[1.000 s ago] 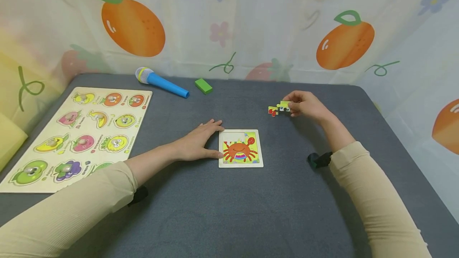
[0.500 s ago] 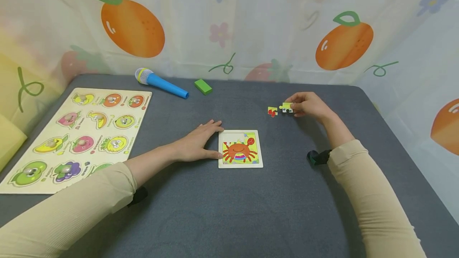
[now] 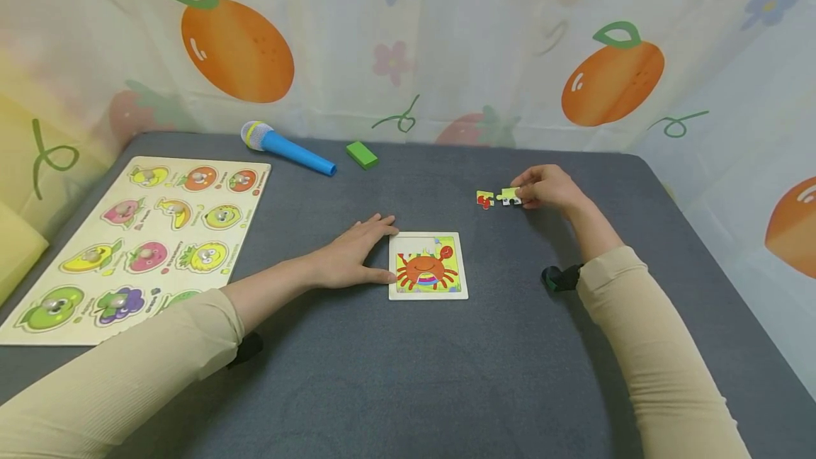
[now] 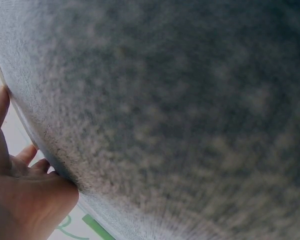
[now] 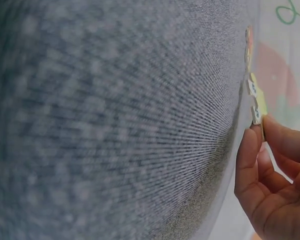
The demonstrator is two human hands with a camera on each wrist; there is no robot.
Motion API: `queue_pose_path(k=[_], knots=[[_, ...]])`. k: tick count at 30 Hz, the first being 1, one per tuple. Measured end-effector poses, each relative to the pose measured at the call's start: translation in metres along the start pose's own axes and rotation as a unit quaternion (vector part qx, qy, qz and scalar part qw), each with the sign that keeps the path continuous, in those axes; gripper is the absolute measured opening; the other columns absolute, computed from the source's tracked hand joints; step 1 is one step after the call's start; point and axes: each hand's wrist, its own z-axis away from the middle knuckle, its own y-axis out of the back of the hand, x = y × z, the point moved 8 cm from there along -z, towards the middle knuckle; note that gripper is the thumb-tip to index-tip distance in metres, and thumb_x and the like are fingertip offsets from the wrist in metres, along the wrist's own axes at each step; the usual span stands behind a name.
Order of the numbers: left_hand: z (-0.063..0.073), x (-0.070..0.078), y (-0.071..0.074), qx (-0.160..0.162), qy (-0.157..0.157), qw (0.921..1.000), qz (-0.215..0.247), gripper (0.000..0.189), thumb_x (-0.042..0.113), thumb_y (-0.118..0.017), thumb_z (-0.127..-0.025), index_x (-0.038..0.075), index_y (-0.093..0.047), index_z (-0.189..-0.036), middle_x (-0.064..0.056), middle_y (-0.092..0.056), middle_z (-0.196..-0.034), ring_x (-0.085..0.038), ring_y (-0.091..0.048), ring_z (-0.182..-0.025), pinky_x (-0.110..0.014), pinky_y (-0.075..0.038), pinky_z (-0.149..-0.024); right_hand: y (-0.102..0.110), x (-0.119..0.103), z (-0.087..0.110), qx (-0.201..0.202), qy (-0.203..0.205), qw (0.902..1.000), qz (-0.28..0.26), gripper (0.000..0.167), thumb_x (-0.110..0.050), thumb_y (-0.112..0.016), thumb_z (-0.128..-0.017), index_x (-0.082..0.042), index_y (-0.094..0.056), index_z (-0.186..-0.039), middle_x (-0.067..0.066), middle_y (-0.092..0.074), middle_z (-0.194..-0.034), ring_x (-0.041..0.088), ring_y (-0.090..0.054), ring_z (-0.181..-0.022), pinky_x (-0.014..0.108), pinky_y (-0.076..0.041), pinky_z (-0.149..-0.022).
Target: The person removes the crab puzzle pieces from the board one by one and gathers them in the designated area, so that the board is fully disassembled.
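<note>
Pinching yellow puzzle piece with right hand, left hand touching crab puzzle, fingers extended

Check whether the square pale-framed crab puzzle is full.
Not full: in the head view, the square pale-framed crab puzzle shows a whitish gap at upper left; a red and yellow jigsaw piece lies outside it.

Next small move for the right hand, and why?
Probably lift the yellow piece toward the crab puzzle. The right hand already pinches it, the puzzle's upper left looks unfilled, and the left hand rests at the puzzle's left edge, which may steady it.
</note>
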Motion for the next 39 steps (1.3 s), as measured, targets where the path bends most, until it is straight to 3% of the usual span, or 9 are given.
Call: queue_pose_path(k=[5, 12, 19, 34, 39], knots=[[-0.0004, -0.0007, -0.0003, 0.001, -0.001, 1.0, 0.0, 0.077, 0.04, -0.071, -0.089, 0.006, -0.036, -0.15, -0.016, -0.017, -0.167, -0.036, -0.007, -0.157, -0.055, -0.007, -0.128, -0.0014, 0.0022, -0.0019, 0.001, 0.002, 0.9999, 0.011, 0.037, -0.006, -0.057, -0.097, 0.01, -0.054, -0.131, 0.02, -0.061, -0.119, 0.012, -0.063, -0.09, 0.024, -0.058, -0.079], [0.0005, 0.0006, 0.0003, 0.001, -0.001, 1.0, 0.004, 0.078, 0.039, -0.071, -0.089, 0.005, -0.036, -0.15, -0.016, -0.017, -0.167, -0.036, -0.006, -0.157, -0.055, -0.006, -0.128, -0.0027, 0.0059, -0.0044, 0.014, -0.008, 0.9993, 0.034, 0.035, -0.005, -0.06, -0.095, 0.009, -0.059, -0.127, 0.017, -0.067, -0.108, 0.006, -0.063, -0.078, 0.023, -0.058, -0.074], [-0.0004, -0.0006, 0.0003, 0.002, -0.003, 1.0, 0.003, 0.077, 0.04, -0.071, -0.09, 0.005, -0.036, -0.15, -0.016, -0.017, -0.166, -0.037, -0.006, -0.157, -0.056, -0.007, -0.128, -0.0027, 0.0059, -0.0048, 0.023, -0.014, 0.9975, 0.065, 0.033, -0.008, -0.06, -0.095, 0.005, -0.062, -0.126, 0.018, -0.069, -0.109, 0.011, -0.061, -0.078, 0.022, -0.057, -0.067], [0.0002, -0.0002, 0.0002, 0.002, 0.0, 1.0, 0.001, 0.077, 0.04, -0.07, -0.09, 0.006, -0.036, -0.15, -0.015, -0.016, -0.167, -0.036, -0.006, -0.157, -0.056, -0.007, -0.128, -0.0046, 0.0017, -0.004, 0.02, -0.007, 0.998, 0.06, 0.032, -0.006, -0.06, -0.095, 0.008, -0.062, -0.123, 0.024, -0.066, -0.116, 0.013, -0.068, -0.083, 0.026, -0.06, -0.074], [0.0006, 0.0003, 0.0005, 0.003, -0.001, 1.0, 0.0, 0.078, 0.04, -0.071, -0.09, 0.005, -0.036, -0.15, -0.015, -0.017, -0.167, -0.036, -0.006, -0.157, -0.056, -0.007, -0.128, -0.0005, 0.0012, -0.0036, 0.05, -0.004, 0.9967, 0.065, 0.032, -0.008, -0.062, -0.094, 0.006, -0.063, -0.122, 0.021, -0.067, -0.11, 0.011, -0.066, -0.077, 0.025, -0.059, -0.07]])
